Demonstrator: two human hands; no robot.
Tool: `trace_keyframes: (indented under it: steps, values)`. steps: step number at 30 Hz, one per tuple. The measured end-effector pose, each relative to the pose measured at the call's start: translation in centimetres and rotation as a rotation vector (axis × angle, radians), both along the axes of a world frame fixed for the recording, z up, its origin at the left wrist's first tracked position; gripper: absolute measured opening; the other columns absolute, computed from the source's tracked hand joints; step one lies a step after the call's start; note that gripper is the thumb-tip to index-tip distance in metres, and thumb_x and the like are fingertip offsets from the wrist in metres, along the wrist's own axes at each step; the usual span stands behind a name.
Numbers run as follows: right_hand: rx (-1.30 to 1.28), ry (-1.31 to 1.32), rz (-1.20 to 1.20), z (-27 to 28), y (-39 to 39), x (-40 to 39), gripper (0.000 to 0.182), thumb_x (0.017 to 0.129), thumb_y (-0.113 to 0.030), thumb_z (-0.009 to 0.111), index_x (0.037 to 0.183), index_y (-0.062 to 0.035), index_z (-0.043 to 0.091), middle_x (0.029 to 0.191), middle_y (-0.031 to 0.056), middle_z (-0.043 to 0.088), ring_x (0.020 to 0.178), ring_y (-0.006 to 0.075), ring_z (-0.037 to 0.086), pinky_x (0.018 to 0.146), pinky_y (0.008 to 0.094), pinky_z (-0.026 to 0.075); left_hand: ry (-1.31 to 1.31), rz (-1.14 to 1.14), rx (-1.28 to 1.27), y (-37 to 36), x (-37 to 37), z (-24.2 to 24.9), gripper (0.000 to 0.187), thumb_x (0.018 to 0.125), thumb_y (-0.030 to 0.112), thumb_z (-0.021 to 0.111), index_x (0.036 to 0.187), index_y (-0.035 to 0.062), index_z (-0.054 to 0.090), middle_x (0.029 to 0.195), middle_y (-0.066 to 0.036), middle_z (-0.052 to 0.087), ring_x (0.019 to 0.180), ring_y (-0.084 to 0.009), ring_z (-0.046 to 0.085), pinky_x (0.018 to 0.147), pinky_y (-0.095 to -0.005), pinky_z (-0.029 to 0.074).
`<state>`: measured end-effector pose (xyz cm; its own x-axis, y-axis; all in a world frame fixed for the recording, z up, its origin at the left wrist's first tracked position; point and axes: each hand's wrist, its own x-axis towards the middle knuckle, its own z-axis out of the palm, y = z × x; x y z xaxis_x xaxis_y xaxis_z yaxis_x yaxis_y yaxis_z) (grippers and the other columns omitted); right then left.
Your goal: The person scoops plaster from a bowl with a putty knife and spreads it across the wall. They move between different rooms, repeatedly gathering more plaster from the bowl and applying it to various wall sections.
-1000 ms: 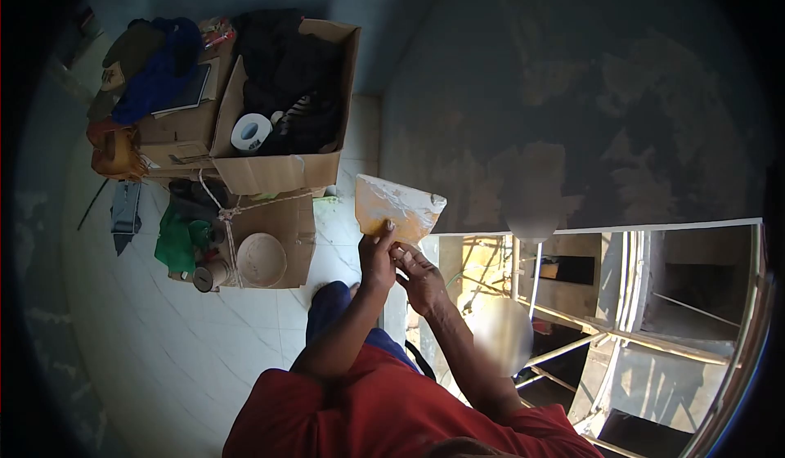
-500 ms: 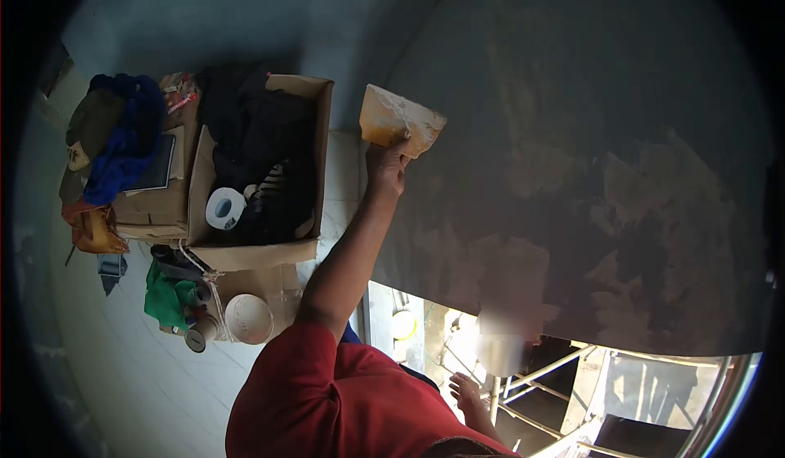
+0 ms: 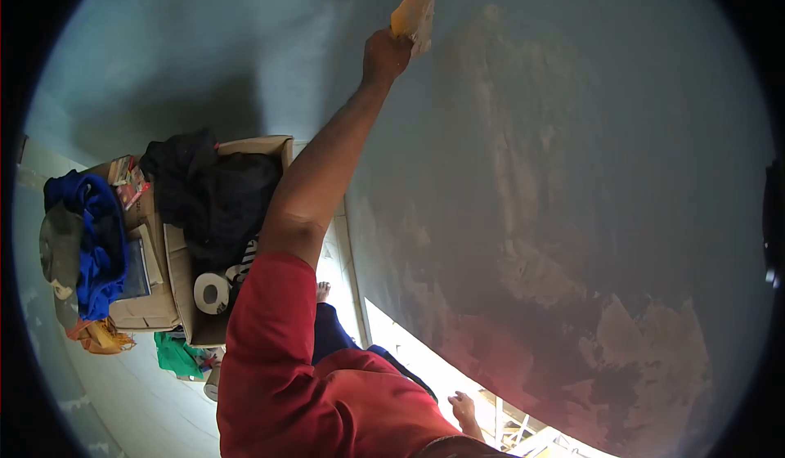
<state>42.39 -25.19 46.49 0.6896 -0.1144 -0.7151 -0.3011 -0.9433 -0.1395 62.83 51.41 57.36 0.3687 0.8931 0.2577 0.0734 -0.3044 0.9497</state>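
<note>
My left hand (image 3: 386,57) reaches far up along the grey wall, its fingers closed on a flat plaster spreader (image 3: 414,18). The spreader is yellowish, roughly four-sided and smeared with pale plaster. It is seen at a slant and overlaps the wall in this view. Pale, uneven plaster patches (image 3: 650,347) mark the wall (image 3: 458,172) to the right and lower down. Low on the right, my right hand (image 3: 463,410) hangs near the wall's lower edge with fingers apart and nothing visible in it.
At left, a cardboard box (image 3: 176,282) holds dark clothing (image 3: 233,200) and a white roll (image 3: 212,293). Beside it lie blue cloth (image 3: 100,237), a dark notebook (image 3: 135,270) and orange cloth (image 3: 105,337). Green cloth (image 3: 176,355) lies below. Pale bars (image 3: 511,433) show at bottom right.
My left hand has risen with the spreader, which has turned more edge-on. The view has shifted: the boxes appear lower and farther left, and less of the bright framework shows.
</note>
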Motion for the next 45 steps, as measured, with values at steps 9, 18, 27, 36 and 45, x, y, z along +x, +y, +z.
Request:
trace_keyframes:
  steps: [9, 18, 27, 36, 45]
  values:
    - [0.028, 0.017, -0.034, -1.3, 0.3, 1.2, 0.05, 0.081, -0.019, 0.063, 0.124, 0.0039, 0.053, 0.11, 0.0206, 0.063, 0.104, 0.0261, 0.06, 0.091, 0.0339, 0.046, 0.158, 0.038, 0.259, 0.5, 3.0, 0.2, 0.022, 0.084, 0.018, 0.058, 0.085, -0.0024, 0.066, 0.076, -0.02, 0.066, 0.076, -0.0371, 0.064, 0.071, -0.0444, 0.05]
    - [0.023, 0.031, -0.08, -3.2, -3.3, 0.9, 0.051, 0.083, -0.018, 0.062, 0.127, 0.0043, 0.051, 0.114, 0.0206, 0.062, 0.106, 0.0263, 0.059, 0.091, 0.0341, 0.046, 0.255, 0.06, 0.381, -3.0, 3.5, 1.2, 0.021, 0.085, 0.019, 0.059, 0.084, -0.0003, 0.066, 0.074, -0.02, 0.065, 0.073, -0.0379, 0.064, 0.07, -0.0453, 0.05]
    - [0.096, -0.029, -0.04, -7.4, -8.4, 3.4, 0.051, 0.081, -0.018, 0.061, 0.126, 0.0045, 0.051, 0.117, 0.0209, 0.06, 0.108, 0.0277, 0.057, 0.093, 0.0363, 0.042, 0.248, 0.027, 0.391, -9.4, 0.2, 1.9, 0.018, 0.083, 0.016, 0.06, 0.08, -0.0021, 0.064, 0.068, -0.021, 0.063, 0.066, -0.038, 0.063, 0.065, -0.0446, 0.05]
    - [0.213, -0.038, -0.03, -7.8, -6.2, 5.6, 0.052, 0.084, -0.026, 0.06, 0.126, 0.0035, 0.05, 0.13, 0.0207, 0.051, 0.122, 0.0306, 0.046, 0.102, 0.0383, 0.035, 0.207, 0.017, 0.397, -16.5, -2.7, 2.3, 0.016, 0.083, 0.013, 0.058, 0.082, -0.002, 0.063, 0.065, -0.021, 0.061, 0.063, -0.0383, 0.062, 0.062, -0.0447, 0.05]
    - [0.116, -0.025, 0.159, -10.4, -5.8, 5.8, 0.051, 0.083, -0.019, 0.062, 0.127, 0.0033, 0.05, 0.119, 0.023, 0.059, 0.112, 0.0297, 0.057, 0.096, 0.0363, 0.043, 0.093, -0.117, 0.308, -27.7, -11.2, 3.4, 0.022, 0.086, 0.011, 0.056, 0.104, 0.0009, 0.062, 0.064, -0.021, 0.06, 0.06, -0.0362, 0.062, 0.055, -0.0434, 0.048]
